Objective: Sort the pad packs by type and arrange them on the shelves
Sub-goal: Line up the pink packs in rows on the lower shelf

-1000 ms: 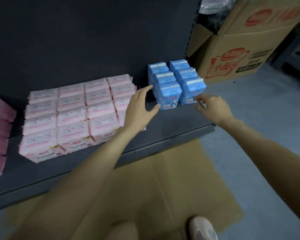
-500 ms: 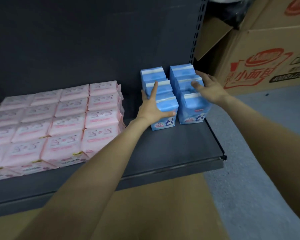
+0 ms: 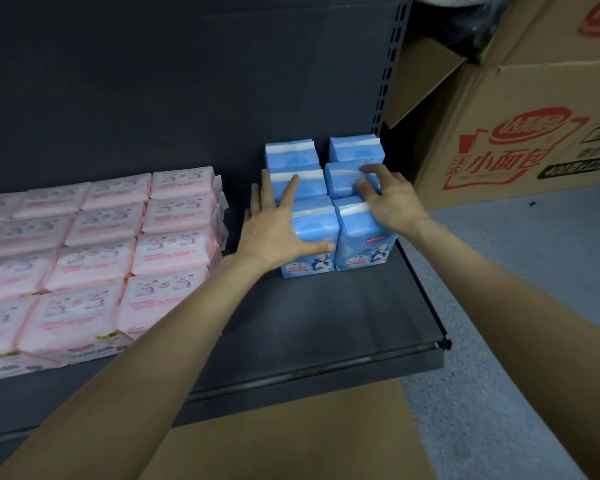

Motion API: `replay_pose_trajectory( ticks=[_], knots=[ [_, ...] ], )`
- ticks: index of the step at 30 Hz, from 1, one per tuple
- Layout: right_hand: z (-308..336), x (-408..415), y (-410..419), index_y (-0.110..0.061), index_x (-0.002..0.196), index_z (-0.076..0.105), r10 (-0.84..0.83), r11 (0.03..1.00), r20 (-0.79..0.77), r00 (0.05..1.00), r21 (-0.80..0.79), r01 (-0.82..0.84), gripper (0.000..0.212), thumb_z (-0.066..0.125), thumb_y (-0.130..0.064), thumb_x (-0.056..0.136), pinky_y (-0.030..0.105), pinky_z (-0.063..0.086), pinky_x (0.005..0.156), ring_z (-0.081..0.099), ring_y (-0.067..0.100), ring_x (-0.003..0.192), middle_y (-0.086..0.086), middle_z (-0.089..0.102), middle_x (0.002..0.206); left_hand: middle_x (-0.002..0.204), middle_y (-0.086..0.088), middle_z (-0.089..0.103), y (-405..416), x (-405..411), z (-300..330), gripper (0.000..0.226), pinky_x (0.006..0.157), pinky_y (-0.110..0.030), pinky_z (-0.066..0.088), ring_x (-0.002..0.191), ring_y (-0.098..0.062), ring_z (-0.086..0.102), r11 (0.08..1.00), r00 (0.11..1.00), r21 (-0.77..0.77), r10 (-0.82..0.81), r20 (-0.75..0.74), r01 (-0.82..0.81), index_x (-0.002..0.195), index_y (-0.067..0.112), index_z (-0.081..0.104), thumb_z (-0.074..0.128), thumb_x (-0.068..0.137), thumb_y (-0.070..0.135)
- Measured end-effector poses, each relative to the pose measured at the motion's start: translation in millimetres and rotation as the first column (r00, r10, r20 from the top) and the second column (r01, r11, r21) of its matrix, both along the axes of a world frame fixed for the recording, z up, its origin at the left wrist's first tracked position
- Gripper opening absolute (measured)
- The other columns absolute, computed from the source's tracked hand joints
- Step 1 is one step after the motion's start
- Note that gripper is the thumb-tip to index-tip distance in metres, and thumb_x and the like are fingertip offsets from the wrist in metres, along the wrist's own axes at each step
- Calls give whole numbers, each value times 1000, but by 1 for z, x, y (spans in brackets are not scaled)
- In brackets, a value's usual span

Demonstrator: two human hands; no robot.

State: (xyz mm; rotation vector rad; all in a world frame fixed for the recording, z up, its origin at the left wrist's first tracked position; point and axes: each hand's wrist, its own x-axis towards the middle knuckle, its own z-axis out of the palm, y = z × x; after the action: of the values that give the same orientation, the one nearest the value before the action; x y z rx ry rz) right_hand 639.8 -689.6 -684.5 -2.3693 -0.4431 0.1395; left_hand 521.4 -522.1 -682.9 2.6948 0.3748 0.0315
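Blue pad packs (image 3: 329, 209): left hand (image 3: 274, 230) and right hand (image 3: 392, 202), fingers straight, now pressing tops; labels unreadable; carton (image 3: 520, 161) at 2 o'clock reading "小面包".

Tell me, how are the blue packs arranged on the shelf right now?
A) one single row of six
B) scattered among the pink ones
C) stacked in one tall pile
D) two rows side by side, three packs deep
D: the blue packs stand in two rows, three deep, with the left hand and right hand on them, apart from the pink packs.
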Motion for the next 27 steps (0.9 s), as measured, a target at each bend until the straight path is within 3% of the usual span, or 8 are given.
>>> replay_pose_trajectory(
  ticks=[3, 6, 11, 14, 18, 21, 27],
  knots=[
    [7, 15, -11, -28, 139, 41, -58, 998, 103, 993, -5, 59, 42, 37, -43, 100, 33, 35, 99, 44, 35, 123, 16, 36, 142, 158, -2, -24, -8, 9, 11, 119, 116, -57, -2, 144, -30, -21, 976, 996, 200, -92, 6, 89, 151, 39, -5, 53, 58, 88],
    [16, 38, -15, -29, 142, 36, -20, 1000, 67, 998, -13, 21, 46, 38, -45, 99, 31, 32, 100, 39, 33, 129, 15, 32, 147, 158, 2, -23, -16, 25, 13, 115, 111, -65, -7, 142, -31, -27, 932, 976, 294, -185, -114, 212, 148, 44, -10, 41, 57, 94],
    [15, 67, 10, -27, 146, 32, 86, 993, -108, 990, -67, -94, 52, 37, -49, 99, 29, 33, 97, 42, 30, 128, 15, 35, 147, 159, 7, -18, -18, 35, -2, 104, 111, -65, -7, 144, -30, -23, 923, 972, 311, -198, -125, 228, 146, 49, -10, 32, 62, 94],
    [12, 75, 22, -28, 143, 36, 92, 984, -102, 991, -143, -106, 52, 39, -51, 96, 32, 33, 100, 43, 31, 128, 14, 36, 146, 159, 7, -18, -18, 37, -2, 104, 111, -64, -8, 144, -30, -22, 923, 973, 311, -201, -114, 227, 147, 47, -8, 33, 63, 93],
    [13, 75, 29, -30, 138, 47, 122, 989, -85, 989, -72, -128, 44, 41, -43, 97, 32, 31, 107, 42, 25, 131, 6, 40, 146, 159, 7, -16, -17, 37, -4, 105, 111, -65, -7, 144, -30, -21, 925, 974, 305, -200, -111, 225, 148, 47, -7, 33, 63, 93],
    [8, 75, 24, -30, 135, 50, 95, 996, -138, 986, 11, -94, 39, 41, -36, 97, 26, 32, 100, 44, 23, 128, 4, 43, 144, 159, 7, -16, -17, 37, -5, 106, 111, -65, -8, 144, -31, -21, 925, 973, 304, -202, -116, 228, 147, 47, -7, 33, 62, 94],
    [20, 65, 24, -26, 139, 46, 132, 990, -212, 968, 79, -118, 45, 41, -44, 98, 23, 29, 100, 42, 19, 131, 0, 43, 145, 160, 7, -15, -16, 38, -4, 105, 111, -65, -7, 144, -31, -20, 926, 974, 304, -195, -115, 222, 148, 47, -7, 35, 63, 93]
  ],
)
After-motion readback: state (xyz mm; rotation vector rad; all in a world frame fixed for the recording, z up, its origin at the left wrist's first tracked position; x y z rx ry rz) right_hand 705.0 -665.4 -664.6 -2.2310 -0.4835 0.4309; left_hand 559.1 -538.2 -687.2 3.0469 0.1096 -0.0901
